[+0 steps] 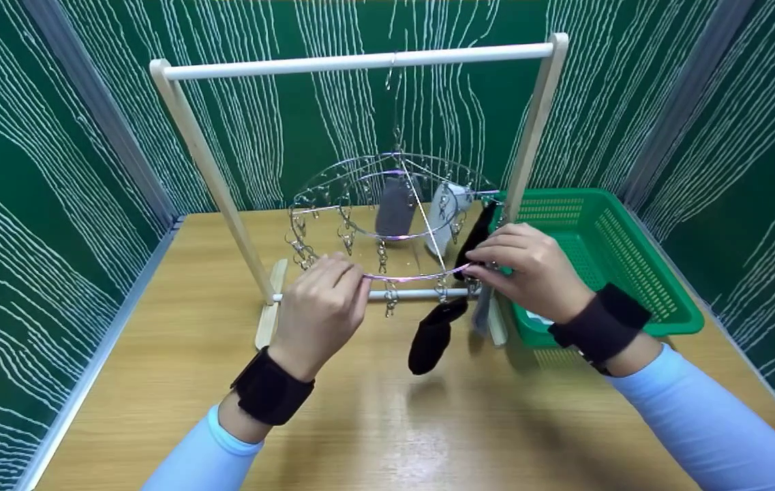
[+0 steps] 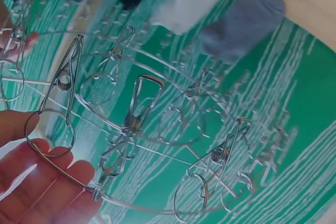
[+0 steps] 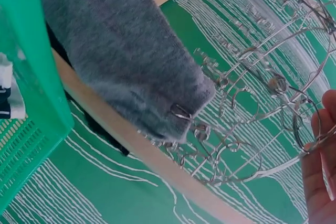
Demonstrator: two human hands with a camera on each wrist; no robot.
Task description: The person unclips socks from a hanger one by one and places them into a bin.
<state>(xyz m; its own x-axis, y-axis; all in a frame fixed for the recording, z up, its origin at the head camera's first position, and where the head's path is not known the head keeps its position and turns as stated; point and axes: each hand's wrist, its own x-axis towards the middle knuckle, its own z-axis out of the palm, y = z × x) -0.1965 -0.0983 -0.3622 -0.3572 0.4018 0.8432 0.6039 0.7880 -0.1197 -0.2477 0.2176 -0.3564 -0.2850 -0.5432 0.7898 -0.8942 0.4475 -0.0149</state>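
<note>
A round metal sock hanger (image 1: 409,278) with dangling clips hangs by its hook from a wooden rack. My left hand (image 1: 322,314) pinches the near left of its outer ring between thumb and fingers. On the near right, my right hand (image 1: 530,269) pinches the same ring. A black sock (image 1: 430,341) dangles from the front between the hands. Farther back hang a dark grey sock (image 1: 394,210) and a white sock (image 1: 440,218). Another black sock (image 1: 477,239) is beside the right hand. In the right wrist view, a grey sock (image 3: 126,56) is held by a clip.
The rack's white top bar (image 1: 292,66) spans two wooden posts, with a lower bar near the table (image 1: 223,382). A green plastic basket (image 1: 660,273) stands right of the rack and holds something white. Green walls with white lines enclose the back and sides.
</note>
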